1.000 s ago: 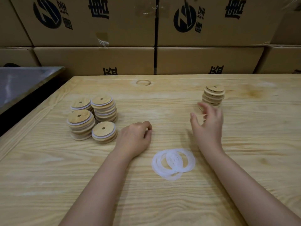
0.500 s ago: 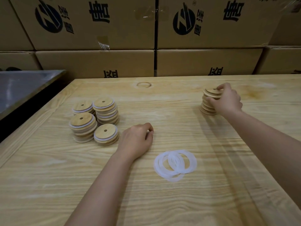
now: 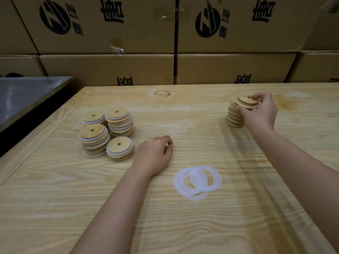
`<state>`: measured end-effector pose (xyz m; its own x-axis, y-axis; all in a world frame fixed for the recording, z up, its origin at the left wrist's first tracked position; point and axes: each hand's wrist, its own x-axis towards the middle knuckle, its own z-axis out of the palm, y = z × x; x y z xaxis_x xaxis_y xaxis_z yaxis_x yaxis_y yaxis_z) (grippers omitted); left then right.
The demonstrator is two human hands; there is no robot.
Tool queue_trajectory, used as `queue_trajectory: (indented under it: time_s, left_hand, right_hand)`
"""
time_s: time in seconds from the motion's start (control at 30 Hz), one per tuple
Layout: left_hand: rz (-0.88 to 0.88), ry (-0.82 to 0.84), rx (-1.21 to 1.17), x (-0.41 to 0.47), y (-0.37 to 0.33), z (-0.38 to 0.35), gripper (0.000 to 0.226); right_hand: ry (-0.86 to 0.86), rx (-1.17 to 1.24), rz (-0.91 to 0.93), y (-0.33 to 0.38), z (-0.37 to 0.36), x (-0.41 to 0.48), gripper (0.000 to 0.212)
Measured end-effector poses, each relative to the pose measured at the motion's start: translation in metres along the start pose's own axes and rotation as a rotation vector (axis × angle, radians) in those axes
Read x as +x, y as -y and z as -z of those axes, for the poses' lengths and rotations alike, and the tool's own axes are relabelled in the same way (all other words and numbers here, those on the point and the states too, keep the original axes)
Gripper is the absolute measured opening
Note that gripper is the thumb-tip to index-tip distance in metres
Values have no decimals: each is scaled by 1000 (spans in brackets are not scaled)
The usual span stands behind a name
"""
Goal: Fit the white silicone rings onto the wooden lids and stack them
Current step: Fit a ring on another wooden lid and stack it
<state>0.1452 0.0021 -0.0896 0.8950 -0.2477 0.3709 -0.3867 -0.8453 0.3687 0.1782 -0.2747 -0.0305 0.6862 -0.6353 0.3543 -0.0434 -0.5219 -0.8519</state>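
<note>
The right hand (image 3: pixel 258 112) is at the far right of the pale wooden bench (image 3: pixel 183 226), and its fingers (image 3: pixel 261 97) pinch the top round wooden lid (image 3: pixel 244 101), tilted, on a short stack of bare wooden lids (image 3: pixel 233 118). The left hand (image 3: pixel 156 153) rests on the bench with its fingers curled under into a fist (nothing shows inside it), just right of four stacks of ringed wooden lids (image 3: pixel 119 125). The overlapping white silicone rings (image 3: pixel 177 182) lie flat between the two forearms.
</note>
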Motion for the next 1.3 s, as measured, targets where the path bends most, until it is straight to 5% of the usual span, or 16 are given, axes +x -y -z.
queue_trajectory:
  time_s: [0.1,0.23,0.33,0.47,0.6,0.7,0.9,1.17,1.3]
  left_hand:
    - [42,-29,-165,0,-3,3,20]
    - [231,65,-1046,2,-17,11,27]
    - [279,199,-1300,3,-23,15,38]
    - [236,223,-1295,3,-16,16,13]
    - [293,180,-1287,4,-13,14,14]
    - [348,95,-1259,6,-13,15,14]
    - [331,99,-1199,6,-14,13,12]
    - [271,102,-1169,5,-14,9,25]
    - [248,89,-1114,4,-12,9,31]
  right_hand:
    - [-18,167,79,12,-1,-28,45]
    - [178,273,194,27,-15,-89,48]
    - [359,257,280,30,-28,-130,46]
    - [527,217,397,25,-38,-148,47]
    - [657,196,302,15,-32,-140,49]
    - [734,118,241,5,-23,-130,31]
    - [1147,2,370,1,-12,-119,14]
    - [1017,328,204,3,-15,-120,17]
    - [929,261,231,2,-21,-124,12]
